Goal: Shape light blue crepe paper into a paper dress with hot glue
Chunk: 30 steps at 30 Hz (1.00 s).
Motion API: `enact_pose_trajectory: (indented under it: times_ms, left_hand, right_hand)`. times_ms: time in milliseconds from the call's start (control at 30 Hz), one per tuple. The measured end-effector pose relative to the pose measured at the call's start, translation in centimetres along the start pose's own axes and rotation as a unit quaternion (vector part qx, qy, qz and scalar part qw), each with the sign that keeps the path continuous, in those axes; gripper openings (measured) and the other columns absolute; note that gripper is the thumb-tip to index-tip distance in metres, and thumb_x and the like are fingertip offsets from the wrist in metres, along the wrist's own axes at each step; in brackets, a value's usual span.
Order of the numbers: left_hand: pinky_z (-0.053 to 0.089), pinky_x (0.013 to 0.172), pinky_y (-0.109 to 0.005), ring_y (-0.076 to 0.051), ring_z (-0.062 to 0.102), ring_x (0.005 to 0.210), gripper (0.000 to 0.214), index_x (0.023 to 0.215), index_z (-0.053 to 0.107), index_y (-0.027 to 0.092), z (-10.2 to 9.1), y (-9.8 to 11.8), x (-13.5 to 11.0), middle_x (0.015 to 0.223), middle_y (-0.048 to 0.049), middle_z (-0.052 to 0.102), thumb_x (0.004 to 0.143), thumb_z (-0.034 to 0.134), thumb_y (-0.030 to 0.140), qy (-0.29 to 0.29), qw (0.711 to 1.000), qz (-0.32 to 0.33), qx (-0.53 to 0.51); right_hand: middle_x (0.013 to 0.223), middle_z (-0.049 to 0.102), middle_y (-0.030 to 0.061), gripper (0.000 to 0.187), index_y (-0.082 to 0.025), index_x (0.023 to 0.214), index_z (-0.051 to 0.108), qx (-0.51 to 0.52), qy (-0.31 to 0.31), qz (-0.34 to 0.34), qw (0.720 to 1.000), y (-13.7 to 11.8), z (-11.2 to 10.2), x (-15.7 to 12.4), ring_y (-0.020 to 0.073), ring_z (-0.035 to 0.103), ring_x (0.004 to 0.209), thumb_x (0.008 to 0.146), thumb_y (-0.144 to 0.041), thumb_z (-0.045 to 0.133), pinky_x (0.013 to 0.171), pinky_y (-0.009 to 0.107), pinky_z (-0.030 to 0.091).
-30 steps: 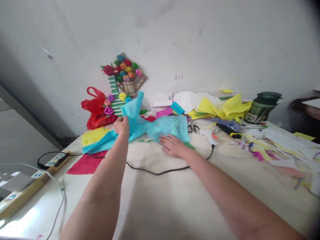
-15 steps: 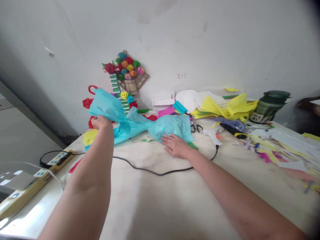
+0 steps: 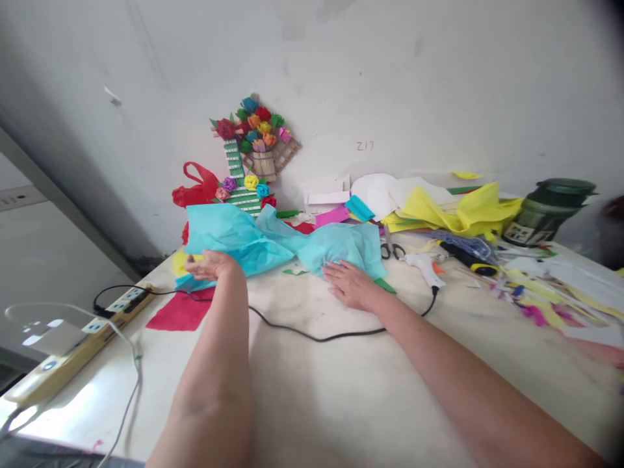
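Light-blue crepe paper (image 3: pixel 229 231) lies across the back of the table, gathered in the middle and spread at both ends. My left hand (image 3: pixel 213 266) is at the front edge of its left part, fingers loosely apart and holding nothing. On the right part, my right hand (image 3: pixel 351 285) rests with outstretched fingers flat on the paper. A yellow piece (image 3: pixel 180 264) shows just beyond my left fingertips. A red sheet (image 3: pixel 180 311) lies nearer me, left of my left forearm.
Paper flowers in a small basket (image 3: pixel 264 166) lean on the wall beside a red bag (image 3: pixel 205 185). Scissors (image 3: pixel 391 250), a glue gun (image 3: pixel 424 268), yellow paper (image 3: pixel 463 211) and a green bottle (image 3: pixel 546 211) are right. A power strip (image 3: pixel 73 354) lies left; a black cable (image 3: pixel 316 339) crosses the table.
My left hand has let go of the blue paper and come down toward me. The raised left end of the paper has dropped, uncovering the red bag and more flowers. My right hand stays put.
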<state>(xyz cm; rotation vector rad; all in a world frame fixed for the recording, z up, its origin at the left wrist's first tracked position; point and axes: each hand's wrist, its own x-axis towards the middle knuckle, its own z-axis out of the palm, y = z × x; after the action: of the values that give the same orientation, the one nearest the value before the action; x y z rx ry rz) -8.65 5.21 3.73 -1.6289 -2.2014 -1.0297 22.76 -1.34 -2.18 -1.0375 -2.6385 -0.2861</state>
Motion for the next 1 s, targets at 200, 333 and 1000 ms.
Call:
enact_pose_trajectory:
  times_ms: [200, 333, 1000]
  left_hand:
    - [0.001, 0.107, -0.048, -0.023, 0.007, 0.132, 0.059, 0.128, 0.031, 0.017, -3.4, 4.0, 0.7, 0.141, -0.0061, 0.025, 0.070, 0.040, 0.010, 0.179, 0.981, 0.080, -0.012]
    - [-0.013, 0.102, -0.054, -0.025, 0.008, 0.132, 0.066, 0.124, 0.041, 0.025, -2.5, 4.1, 2.5, 0.135, 0.0007, 0.038, 0.061, 0.044, 0.005, -0.049, 0.925, 0.353, 0.135]
    - [0.032, 0.089, -0.042, -0.023, 0.060, 0.082, 0.034, 0.092, 0.064, 0.016, -1.5, 5.1, 1.5, 0.077, -0.0103, 0.065, 0.065, 0.046, 0.025, -0.230, 0.818, 0.420, 0.318]
  right_hand:
    - [0.132, 0.042, 0.0053, 0.040, -0.015, 0.119, 0.051, 0.002, 0.007, -0.002, 1.000, 0.1, 0.2, 0.0, 0.0185, 0.030, 0.126, 0.085, -0.030, 0.037, 0.105, 0.040, 0.020]
    - [0.132, 0.042, 0.0051, 0.041, -0.015, 0.119, 0.051, 0.002, 0.005, -0.002, 1.000, 0.1, 0.1, 0.0, 0.0183, 0.029, 0.126, 0.085, -0.031, 0.036, 0.105, 0.039, 0.019]
    - [0.133, 0.041, 0.0057, 0.042, -0.014, 0.120, 0.050, 0.010, 0.003, 0.000, 1.000, 0.2, 0.2, 0.0, 0.0182, 0.028, 0.126, 0.085, -0.032, 0.036, 0.106, 0.039, 0.017]
